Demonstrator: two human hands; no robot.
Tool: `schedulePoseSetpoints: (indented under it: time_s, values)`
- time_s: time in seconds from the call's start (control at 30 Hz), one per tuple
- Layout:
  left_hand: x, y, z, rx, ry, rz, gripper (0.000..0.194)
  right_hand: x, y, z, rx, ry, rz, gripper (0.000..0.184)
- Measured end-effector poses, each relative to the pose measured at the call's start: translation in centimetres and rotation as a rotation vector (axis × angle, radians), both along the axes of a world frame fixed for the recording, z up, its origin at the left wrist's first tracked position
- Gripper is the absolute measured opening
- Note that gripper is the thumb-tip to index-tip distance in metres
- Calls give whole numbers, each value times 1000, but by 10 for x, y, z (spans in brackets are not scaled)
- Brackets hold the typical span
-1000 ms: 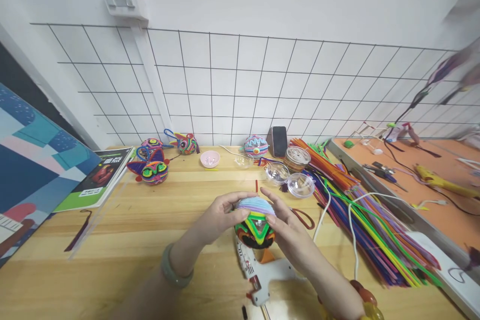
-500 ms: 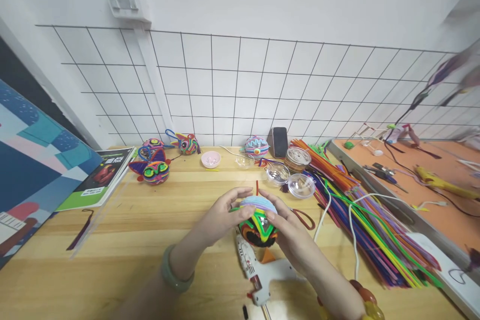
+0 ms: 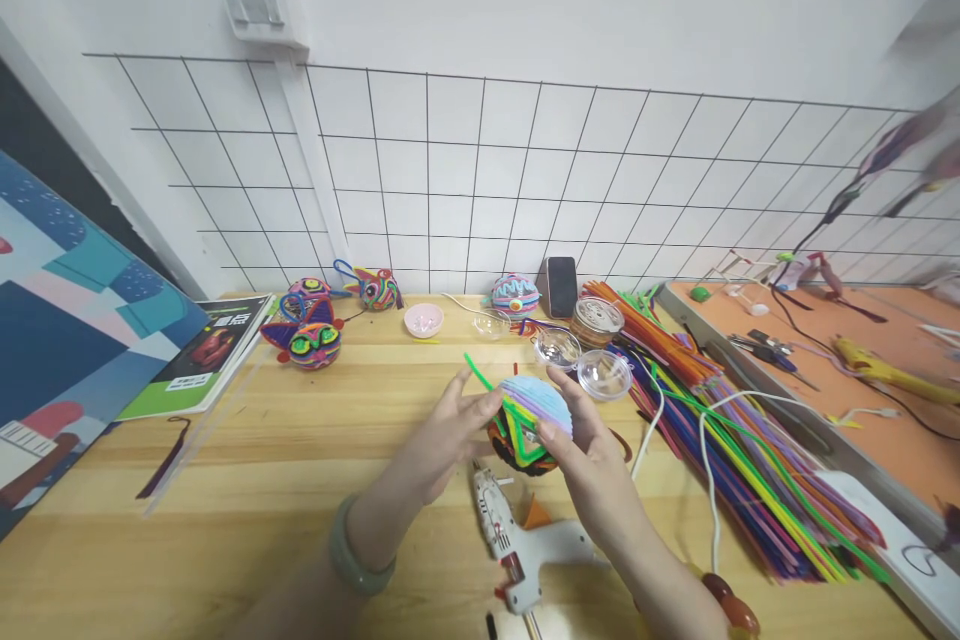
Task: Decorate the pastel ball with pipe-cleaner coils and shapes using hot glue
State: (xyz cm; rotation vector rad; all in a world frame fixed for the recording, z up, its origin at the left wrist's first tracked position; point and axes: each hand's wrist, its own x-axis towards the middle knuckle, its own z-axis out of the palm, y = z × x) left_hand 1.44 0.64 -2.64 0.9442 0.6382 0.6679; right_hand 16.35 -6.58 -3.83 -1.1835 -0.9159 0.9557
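Note:
Between my hands is a ball covered in pipe cleaners [image 3: 536, 410], light blue and lilac on top, with green and yellow zigzags and a dark lower part. My right hand [image 3: 596, 450] is closed around its right side, thumb on the front. At the ball's left edge, my left hand [image 3: 454, 430] has its thumb against the green pipe cleaner; its other fingers are partly hidden. A loose green pipe-cleaner end [image 3: 478, 371] sticks up to the left. Just below the ball, a white hot glue gun [image 3: 517, 545] lies on the wooden table.
Finished pipe-cleaner balls [image 3: 315, 345] stand at the back left, near a pink bowl [image 3: 424, 320]. Clear plastic half-shells [image 3: 604, 375] and a phone [image 3: 561, 287] are behind my hands. Bundled pipe cleaners [image 3: 750, 470], a white cable [image 3: 709, 480] and a power strip [image 3: 862, 520] lie right.
The ball has turned and shifted slightly right, showing more of its blue top. My left hand has drawn back to its left edge, and the green end now stands out.

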Motion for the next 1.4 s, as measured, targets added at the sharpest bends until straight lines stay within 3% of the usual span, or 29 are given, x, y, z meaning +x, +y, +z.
schedulePoseSetpoints:
  time_s: [0.1, 0.17, 0.4, 0.67, 0.9, 1.13, 1.3, 1.4]
  values:
    - [0, -4, 2, 6, -60, -133, 51, -4, -1, 3, -2, -16, -43, 70]
    - [0, -6, 2, 5, -84, -164, 43, -6, -1, 5, 2, -28, -51, 72]
    - [2, -11, 4, -27, -120, -134, 42, -13, -2, 4, 13, -55, -52, 73]
    - [0, -5, 7, -36, -148, -85, 38, 4, -4, 1, -2, 10, 64, 51]
    - [-9, 8, 8, 0, -73, 25, 32, 28, -5, -12, -45, 107, -104, 39]
    - [-16, 20, 3, -29, -112, 141, 28, 48, -24, -34, -123, 13, -26, 39]
    - [-16, 22, 4, -91, -147, 144, 23, 60, -39, -46, -198, -133, 214, 38]
    - [-16, 22, 2, -106, -137, 138, 24, 60, -45, -51, -239, -201, 267, 36]
